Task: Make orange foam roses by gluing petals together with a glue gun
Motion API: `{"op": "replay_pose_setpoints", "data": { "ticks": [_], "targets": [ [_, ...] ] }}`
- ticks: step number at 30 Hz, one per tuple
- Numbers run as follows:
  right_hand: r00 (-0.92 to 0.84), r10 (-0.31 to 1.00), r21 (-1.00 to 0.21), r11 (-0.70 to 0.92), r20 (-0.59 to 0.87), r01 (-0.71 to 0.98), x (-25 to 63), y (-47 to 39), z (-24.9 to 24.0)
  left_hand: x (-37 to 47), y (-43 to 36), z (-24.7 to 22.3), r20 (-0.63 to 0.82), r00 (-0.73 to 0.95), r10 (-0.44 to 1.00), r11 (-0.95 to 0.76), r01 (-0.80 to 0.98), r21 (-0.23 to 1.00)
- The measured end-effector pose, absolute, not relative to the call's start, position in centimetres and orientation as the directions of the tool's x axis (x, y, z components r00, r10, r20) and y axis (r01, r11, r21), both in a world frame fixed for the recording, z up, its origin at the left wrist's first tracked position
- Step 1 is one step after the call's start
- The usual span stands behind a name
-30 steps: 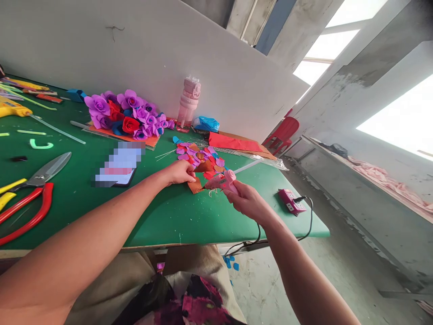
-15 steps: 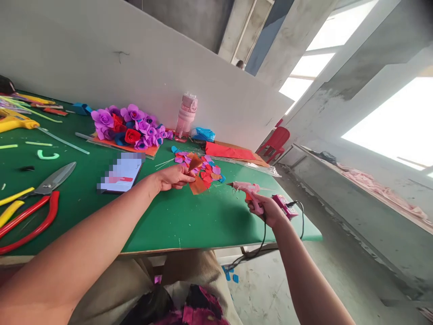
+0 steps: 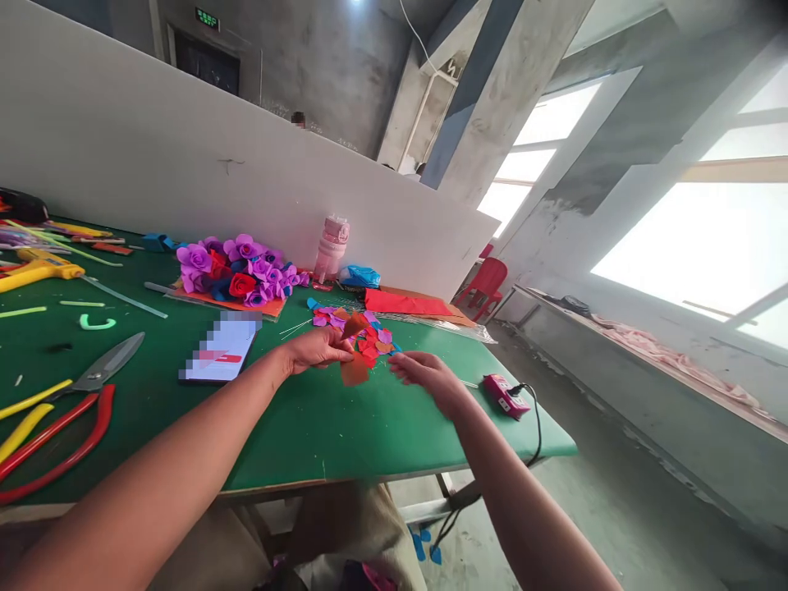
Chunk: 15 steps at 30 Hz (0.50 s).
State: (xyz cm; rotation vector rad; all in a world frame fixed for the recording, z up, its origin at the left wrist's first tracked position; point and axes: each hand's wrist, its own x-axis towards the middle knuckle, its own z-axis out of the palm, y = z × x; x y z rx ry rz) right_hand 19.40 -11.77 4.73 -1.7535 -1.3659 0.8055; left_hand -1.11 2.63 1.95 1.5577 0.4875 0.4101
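My left hand (image 3: 320,348) pinches orange paper pieces (image 3: 355,371) above the green table (image 3: 295,435). One piece points up and another hangs below the fingers. Just right of them, my right hand (image 3: 422,373) has its fingers drawn together near the pile of red, purple and blue petals (image 3: 382,335); anything between its fingertips is too small to make out. A phone (image 3: 222,349) lies left of my left hand. Behind it sits a bunch of purple, red and blue paper flowers (image 3: 243,275).
Large red-handled shears (image 3: 102,402) and a yellow glue gun (image 3: 43,269) lie at the left. A pink bottle (image 3: 331,250) stands by the partition. Red paper (image 3: 406,302) lies at the back, and a pink power socket (image 3: 505,396) with a black cable at the right.
My right hand has let go of the pink glue gun, which is out of sight, and moved left toward the orange paper. My left hand still holds the paper. The view has tilted up.
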Motion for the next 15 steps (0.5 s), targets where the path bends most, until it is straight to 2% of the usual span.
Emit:
{"op": "replay_pose_setpoints", "data": {
  "ticks": [3,6,11,15],
  "targets": [
    [0.146,0.984,-0.888,-0.158,-0.104,0.432,16.1,-10.2,4.6,-0.9,2.3,1.9,-0.026,0.837,0.547,-0.092,0.090,0.992],
    [0.156,0.976,-0.927,-0.193,-0.149,0.322,15.1,-8.9,3.5,-0.8,1.9,2.1,-0.010,0.816,0.578,-0.091,0.076,0.993],
    [0.343,0.932,-0.976,-0.172,-0.118,0.131,15.7,-6.1,1.8,-0.4,2.5,1.7,-0.051,0.649,0.759,0.019,0.055,0.998],
    [0.484,0.873,-0.996,-0.082,-0.052,0.041,15.6,-2.5,1.8,-0.2,3.6,1.0,-0.011,0.435,0.900,0.007,0.012,1.000]
  ]
}}
